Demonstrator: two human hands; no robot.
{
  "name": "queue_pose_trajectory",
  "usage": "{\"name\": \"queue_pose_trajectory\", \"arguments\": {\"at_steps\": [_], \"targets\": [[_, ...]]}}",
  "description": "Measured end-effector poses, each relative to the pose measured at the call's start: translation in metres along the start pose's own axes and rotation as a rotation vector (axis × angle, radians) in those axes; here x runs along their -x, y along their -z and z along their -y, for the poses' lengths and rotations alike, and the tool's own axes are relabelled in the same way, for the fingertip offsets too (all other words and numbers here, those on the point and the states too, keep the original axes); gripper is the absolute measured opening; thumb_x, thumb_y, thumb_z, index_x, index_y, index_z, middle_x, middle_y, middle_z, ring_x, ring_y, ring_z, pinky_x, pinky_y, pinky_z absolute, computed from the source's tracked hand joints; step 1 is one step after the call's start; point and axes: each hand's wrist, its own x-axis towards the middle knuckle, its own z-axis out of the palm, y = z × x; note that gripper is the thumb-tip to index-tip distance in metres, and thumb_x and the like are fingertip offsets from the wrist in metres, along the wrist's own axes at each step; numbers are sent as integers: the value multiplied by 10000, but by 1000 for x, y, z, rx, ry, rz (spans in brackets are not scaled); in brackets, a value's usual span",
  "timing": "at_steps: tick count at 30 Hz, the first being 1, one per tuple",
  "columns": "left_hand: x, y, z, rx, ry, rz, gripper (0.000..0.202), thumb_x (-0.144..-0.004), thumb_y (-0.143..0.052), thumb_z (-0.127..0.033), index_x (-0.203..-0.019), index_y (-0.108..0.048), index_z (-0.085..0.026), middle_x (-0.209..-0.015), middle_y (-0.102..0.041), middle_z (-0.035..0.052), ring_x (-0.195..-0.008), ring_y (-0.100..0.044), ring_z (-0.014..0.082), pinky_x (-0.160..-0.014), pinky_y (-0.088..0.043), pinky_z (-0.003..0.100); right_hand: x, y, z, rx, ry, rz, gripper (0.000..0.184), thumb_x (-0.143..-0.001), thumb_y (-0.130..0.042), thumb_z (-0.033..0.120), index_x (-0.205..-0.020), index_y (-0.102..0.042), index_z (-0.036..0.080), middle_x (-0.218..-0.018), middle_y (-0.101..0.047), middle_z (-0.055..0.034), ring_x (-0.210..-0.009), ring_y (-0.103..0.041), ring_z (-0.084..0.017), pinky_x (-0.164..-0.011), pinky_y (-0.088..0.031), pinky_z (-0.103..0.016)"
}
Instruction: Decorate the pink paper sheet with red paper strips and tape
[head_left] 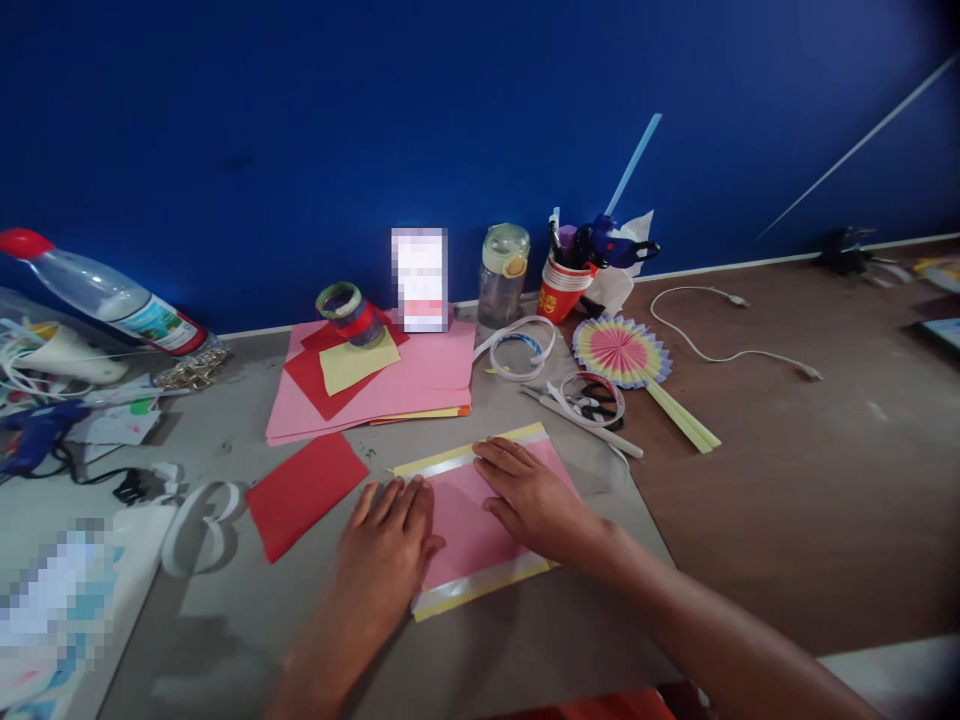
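A pink paper sheet [471, 520] with pale shiny strips and yellow borders along its far and near edges lies on the grey mat. My left hand [390, 545] rests on its left edge, fingers stretched out flat. Palm down, my right hand [529, 500] presses on the upper right part, fingers spread and pointing left. Neither hand grips anything. A folded red paper [306, 495] lies just left of my left hand. Beyond the right hand are a white-handled craft knife [592, 425] and a pleated paper fan [622, 352] with a pale yellow handle.
Behind stand a pink paper stack [435, 365], a tape roll [351, 315], a phone-like lit screen [420, 280], a clear bottle [504, 280] and a red paper cup [562, 290] of tools. At left are a tilted plastic bottle [112, 295] and a blue glue gun [37, 430]. A white cable [701, 350] curls at right.
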Motion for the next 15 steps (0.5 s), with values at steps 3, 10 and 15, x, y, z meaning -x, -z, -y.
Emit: {"name": "queue_pose_trajectory", "arguments": {"at_steps": [3,10,15], "targets": [[-1,8,2,17,42,-11,311,-885,-546,-293,-1155,-614,-154,-1162,-676,130,-1063,-620,318,-1011,-350,531,-1,1,0,-3,0,3,383,-831,-564,144,-1213,-578,122,-1341,-528,-148,-1286,-421,-269,-1104,-368,-477],[1,19,20,64,308,-43,247,-909,-454,-315,-986,-662,-206,-702,-693,78,-716,-666,267,-845,-474,465,0,0,1,14,-4,1,378,-826,-581,144,-1200,-582,91,-1337,-532,-145,-1274,-431,-277,-1114,-363,-451],[1,8,36,371,551,-77,346,-907,-410,-359,-1135,-605,-187,-950,-729,96,-842,-684,240,-717,-528,346,4,2,-3,2,-2,-29,356,-822,-591,151,-1177,-598,124,-1321,-547,-150,-1263,-454,-281,-1084,-391,-486]]}}
